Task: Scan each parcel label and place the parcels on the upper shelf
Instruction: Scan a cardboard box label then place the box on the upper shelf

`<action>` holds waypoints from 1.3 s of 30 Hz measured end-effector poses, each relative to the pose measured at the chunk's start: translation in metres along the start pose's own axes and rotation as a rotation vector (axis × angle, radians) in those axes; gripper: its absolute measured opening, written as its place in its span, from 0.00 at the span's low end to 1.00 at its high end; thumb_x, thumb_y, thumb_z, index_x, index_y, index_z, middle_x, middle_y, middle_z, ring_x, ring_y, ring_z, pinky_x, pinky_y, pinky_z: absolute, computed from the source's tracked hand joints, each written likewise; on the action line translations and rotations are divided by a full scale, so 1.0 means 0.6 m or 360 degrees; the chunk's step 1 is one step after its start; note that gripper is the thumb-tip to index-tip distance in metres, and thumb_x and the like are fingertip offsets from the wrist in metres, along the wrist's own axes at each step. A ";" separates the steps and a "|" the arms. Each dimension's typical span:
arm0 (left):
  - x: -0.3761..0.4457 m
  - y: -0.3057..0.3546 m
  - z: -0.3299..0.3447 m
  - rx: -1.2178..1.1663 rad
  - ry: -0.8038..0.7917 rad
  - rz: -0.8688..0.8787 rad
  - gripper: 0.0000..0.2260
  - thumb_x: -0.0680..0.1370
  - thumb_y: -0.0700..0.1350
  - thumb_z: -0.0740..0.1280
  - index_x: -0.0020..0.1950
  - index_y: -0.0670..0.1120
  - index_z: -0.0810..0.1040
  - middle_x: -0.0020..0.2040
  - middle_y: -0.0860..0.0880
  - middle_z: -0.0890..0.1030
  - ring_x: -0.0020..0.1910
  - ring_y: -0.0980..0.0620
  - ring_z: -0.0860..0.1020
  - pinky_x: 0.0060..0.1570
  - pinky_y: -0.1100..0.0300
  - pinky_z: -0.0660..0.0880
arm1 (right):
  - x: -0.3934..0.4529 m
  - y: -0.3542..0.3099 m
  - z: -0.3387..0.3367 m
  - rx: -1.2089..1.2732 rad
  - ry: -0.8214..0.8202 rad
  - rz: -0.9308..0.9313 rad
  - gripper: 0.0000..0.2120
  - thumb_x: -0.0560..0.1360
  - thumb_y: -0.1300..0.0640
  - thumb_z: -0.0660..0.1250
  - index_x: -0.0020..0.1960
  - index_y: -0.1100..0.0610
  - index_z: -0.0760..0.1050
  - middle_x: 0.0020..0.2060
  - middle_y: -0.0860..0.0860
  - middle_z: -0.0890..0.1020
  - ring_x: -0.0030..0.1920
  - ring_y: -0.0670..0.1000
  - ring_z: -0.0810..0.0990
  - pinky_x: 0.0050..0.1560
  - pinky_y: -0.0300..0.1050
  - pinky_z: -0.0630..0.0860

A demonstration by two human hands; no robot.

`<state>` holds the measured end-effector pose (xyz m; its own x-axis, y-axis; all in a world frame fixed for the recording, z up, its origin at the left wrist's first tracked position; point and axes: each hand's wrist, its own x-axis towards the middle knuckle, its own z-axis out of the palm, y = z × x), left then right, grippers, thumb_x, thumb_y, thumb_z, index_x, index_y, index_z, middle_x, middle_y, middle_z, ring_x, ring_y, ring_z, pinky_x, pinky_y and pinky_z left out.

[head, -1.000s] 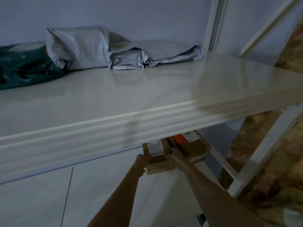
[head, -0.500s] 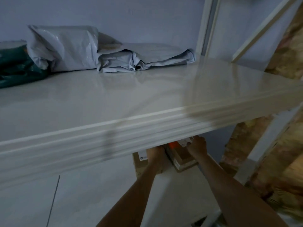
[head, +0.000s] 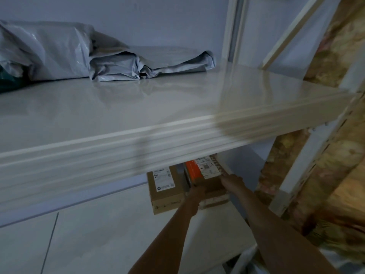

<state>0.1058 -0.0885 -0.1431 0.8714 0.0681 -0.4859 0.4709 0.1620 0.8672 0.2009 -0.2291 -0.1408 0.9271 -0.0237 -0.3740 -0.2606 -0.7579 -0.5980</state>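
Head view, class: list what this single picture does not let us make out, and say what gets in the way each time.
- Far ends of both cardboard boxes, plain box and orange-labelled box: hidden by the upper shelf edge.
- Label text: too small, blurred.
- Dark green parcel: cut off by the left frame edge.
- Fingers of left hand and right hand: dim, blurred; grip unclear.
- Scanner: not visible.

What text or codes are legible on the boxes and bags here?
None legible.
White label on the left box: printed lines and a small square logo, too blurred to read.
White label on the right box, beside its orange patch: barcode and square code, too blurred to read.
Grey bags on the upper shelf: no print visible.
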 end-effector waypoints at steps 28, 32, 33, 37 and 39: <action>-0.222 0.005 -0.159 -0.0017 0.0316 0.0372 0.27 0.70 0.62 0.72 0.66 0.61 0.67 0.58 0.47 0.81 0.52 0.49 0.83 0.42 0.57 0.81 | -0.267 -0.013 0.075 0.1614 -0.0935 -0.0402 0.21 0.79 0.46 0.66 0.70 0.47 0.71 0.62 0.53 0.83 0.58 0.55 0.84 0.54 0.56 0.82; -0.318 -0.023 -0.263 -0.0087 0.0432 0.0388 0.30 0.69 0.66 0.71 0.68 0.59 0.68 0.56 0.48 0.83 0.50 0.50 0.84 0.41 0.56 0.80 | -0.348 -0.076 0.154 0.1538 -0.1037 -0.0399 0.20 0.78 0.47 0.68 0.68 0.51 0.74 0.59 0.55 0.85 0.58 0.57 0.84 0.61 0.58 0.78; -0.343 -0.037 -0.294 -0.0129 0.0483 0.0407 0.34 0.67 0.67 0.72 0.68 0.59 0.68 0.56 0.48 0.83 0.50 0.49 0.84 0.45 0.53 0.81 | -0.371 -0.094 0.181 0.1510 -0.1051 -0.0410 0.21 0.76 0.48 0.70 0.68 0.51 0.75 0.58 0.55 0.85 0.58 0.57 0.84 0.61 0.57 0.78; -0.462 -0.104 -0.416 -0.0179 0.0672 0.0383 0.35 0.68 0.68 0.70 0.72 0.58 0.66 0.58 0.50 0.82 0.53 0.50 0.82 0.49 0.53 0.80 | -0.489 -0.157 0.299 0.1347 -0.1080 -0.0480 0.21 0.74 0.47 0.72 0.65 0.50 0.77 0.55 0.54 0.86 0.55 0.57 0.85 0.60 0.60 0.79; -0.528 -0.140 -0.477 -0.0225 0.0752 0.0373 0.35 0.70 0.66 0.69 0.73 0.55 0.67 0.59 0.49 0.81 0.54 0.49 0.82 0.50 0.52 0.80 | -0.554 -0.185 0.362 0.1298 -0.1123 -0.0528 0.20 0.75 0.47 0.72 0.65 0.48 0.76 0.54 0.53 0.86 0.54 0.57 0.86 0.58 0.61 0.80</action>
<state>-0.2492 0.1582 -0.0933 0.7785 0.5480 -0.3059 0.2204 0.2177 0.9508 -0.1367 0.0042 -0.1041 0.6912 0.6693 -0.2727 -0.3672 0.0003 -0.9301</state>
